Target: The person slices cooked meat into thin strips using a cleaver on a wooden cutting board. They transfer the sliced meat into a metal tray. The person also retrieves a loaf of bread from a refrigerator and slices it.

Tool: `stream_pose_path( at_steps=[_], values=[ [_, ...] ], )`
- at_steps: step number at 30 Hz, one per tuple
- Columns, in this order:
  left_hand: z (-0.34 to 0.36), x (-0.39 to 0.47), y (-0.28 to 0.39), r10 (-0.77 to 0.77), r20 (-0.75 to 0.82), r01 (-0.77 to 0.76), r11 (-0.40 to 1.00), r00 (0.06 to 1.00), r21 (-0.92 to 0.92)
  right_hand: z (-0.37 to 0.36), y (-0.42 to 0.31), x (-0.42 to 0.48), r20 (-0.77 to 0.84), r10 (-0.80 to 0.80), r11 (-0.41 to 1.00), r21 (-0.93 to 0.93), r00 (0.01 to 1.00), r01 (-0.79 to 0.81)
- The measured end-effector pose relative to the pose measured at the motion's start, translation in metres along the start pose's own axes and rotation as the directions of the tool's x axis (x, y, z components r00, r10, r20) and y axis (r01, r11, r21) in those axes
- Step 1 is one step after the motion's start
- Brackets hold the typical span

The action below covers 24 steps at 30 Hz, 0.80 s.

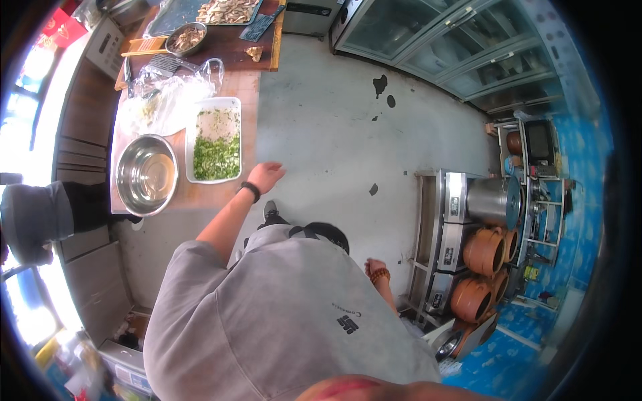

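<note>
My left hand (266, 176), with a black band at its wrist, is just off the table's right edge, fingers apart and nothing in it. Nearest to it is a white rectangular tray (237, 108) of chopped green vegetables (216, 158). To the tray's left stands a shiny steel bowl (146, 175) with no food visible inside. Clear plastic bags (170, 103) lie behind them. My right hand (374, 266), a beaded bracelet at its wrist, hangs low beside my body above the floor. Its fingers look curled, but whether it holds anything cannot be made out.
A cleaver (262, 25), a small bowl of chopped pieces (186, 39) and a tray of sliced food (228, 11) are on the wooden board (220, 57). Another person (37, 215) is at the left. Stoves (454, 220) with clay pots (484, 252) stand right; glass-fronted cabinets (441, 40) stand beyond.
</note>
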<state>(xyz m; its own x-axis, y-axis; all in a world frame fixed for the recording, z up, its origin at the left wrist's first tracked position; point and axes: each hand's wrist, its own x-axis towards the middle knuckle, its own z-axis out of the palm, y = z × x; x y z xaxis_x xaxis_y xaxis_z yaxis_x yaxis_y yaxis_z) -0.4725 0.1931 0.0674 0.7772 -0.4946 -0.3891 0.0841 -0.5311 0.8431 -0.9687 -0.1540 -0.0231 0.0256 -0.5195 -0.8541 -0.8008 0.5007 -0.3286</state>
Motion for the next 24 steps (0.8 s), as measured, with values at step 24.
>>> stream_pose_path(
  at_steps=[24],
  values=[
    [-0.092,0.327,0.074,-0.527,-0.586,0.267,0.839,0.616,-0.475,0.301,-0.946,0.196,0.422,-0.572,0.600,-0.369,0.703,0.710]
  ],
)
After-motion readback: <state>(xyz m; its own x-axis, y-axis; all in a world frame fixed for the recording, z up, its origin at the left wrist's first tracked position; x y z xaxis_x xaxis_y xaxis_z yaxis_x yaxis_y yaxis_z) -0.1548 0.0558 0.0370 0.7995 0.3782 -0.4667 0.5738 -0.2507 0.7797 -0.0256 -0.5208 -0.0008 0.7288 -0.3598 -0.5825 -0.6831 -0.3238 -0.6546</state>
